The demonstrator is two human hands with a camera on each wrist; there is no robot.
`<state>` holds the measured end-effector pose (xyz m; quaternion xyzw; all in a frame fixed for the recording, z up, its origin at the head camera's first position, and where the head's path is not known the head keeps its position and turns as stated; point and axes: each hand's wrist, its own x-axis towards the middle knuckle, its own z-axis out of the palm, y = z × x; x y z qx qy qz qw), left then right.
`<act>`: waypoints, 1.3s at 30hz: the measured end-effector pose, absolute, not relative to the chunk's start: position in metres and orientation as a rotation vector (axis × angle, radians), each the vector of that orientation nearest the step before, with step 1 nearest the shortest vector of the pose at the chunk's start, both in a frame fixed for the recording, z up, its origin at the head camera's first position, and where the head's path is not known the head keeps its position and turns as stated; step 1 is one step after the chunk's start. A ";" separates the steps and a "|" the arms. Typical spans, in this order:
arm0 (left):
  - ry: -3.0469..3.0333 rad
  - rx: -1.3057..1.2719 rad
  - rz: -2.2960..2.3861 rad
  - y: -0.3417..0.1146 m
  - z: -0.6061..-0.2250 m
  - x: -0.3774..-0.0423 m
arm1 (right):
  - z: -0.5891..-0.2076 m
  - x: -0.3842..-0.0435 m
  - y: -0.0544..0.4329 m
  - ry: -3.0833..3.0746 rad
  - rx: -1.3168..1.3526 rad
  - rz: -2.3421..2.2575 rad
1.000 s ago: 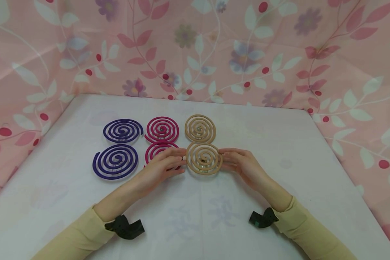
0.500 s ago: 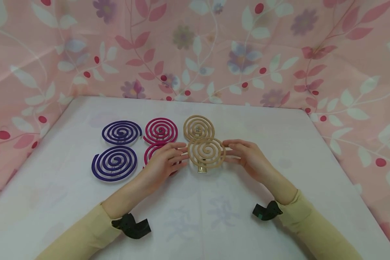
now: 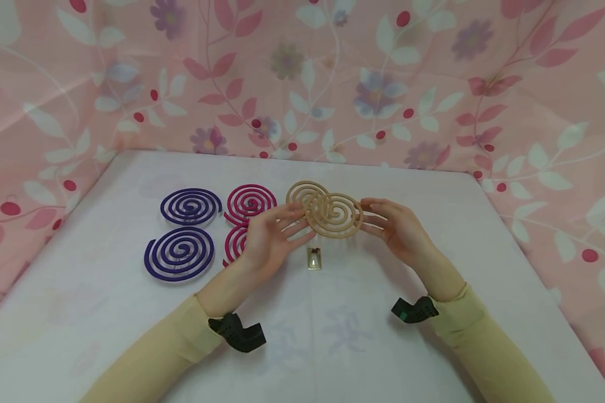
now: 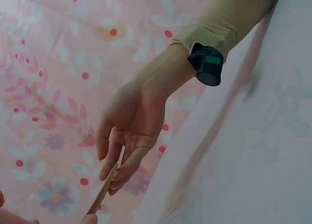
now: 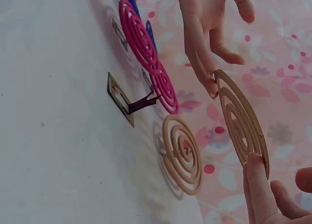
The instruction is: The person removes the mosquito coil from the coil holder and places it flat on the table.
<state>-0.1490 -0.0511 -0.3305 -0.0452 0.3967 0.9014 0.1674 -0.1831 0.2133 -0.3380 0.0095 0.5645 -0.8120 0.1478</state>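
Observation:
Between my two hands a tan mosquito coil (image 3: 335,214) is held up off the table, tilted. My left hand (image 3: 272,238) holds its left edge with the fingertips; in the left wrist view the thin coil (image 4: 103,191) shows edge-on at those fingers. On the opposite edge, my right hand (image 3: 400,229) grips with fingers at the rim. Below them a small metal stand (image 3: 310,259) sits bare on the table, its upright arm seen in the right wrist view. Behind the held coil, partly overlapped, another tan coil (image 3: 302,183) rests on its own stand.
Two dark purple coils (image 3: 191,207) (image 3: 181,250) lie at the left. Beside them are two magenta coils (image 3: 251,204) (image 3: 228,246), the nearer one partly covered by my left hand. White cloth (image 3: 433,336) covers the table; a floral pink curtain (image 3: 358,134) hangs behind.
The nearer tan coil has come up off its metal stand and moved up and to the right with both hands. The stand stays on the table, now uncovered.

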 end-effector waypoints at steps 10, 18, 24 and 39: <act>0.870 -0.119 2.711 -0.029 -0.330 -0.169 | -0.333 -0.201 0.226 1.510 0.030 -2.454; 0.718 -0.115 2.812 -0.010 -0.330 -0.187 | -0.331 -0.220 0.231 1.518 0.051 -2.491; 0.621 -0.120 2.868 0.004 -0.332 -0.198 | -0.329 -0.235 0.232 1.520 0.098 -2.524; 0.302 -0.178 2.951 0.037 -0.345 -0.228 | -0.334 -0.250 0.246 1.581 0.233 -2.563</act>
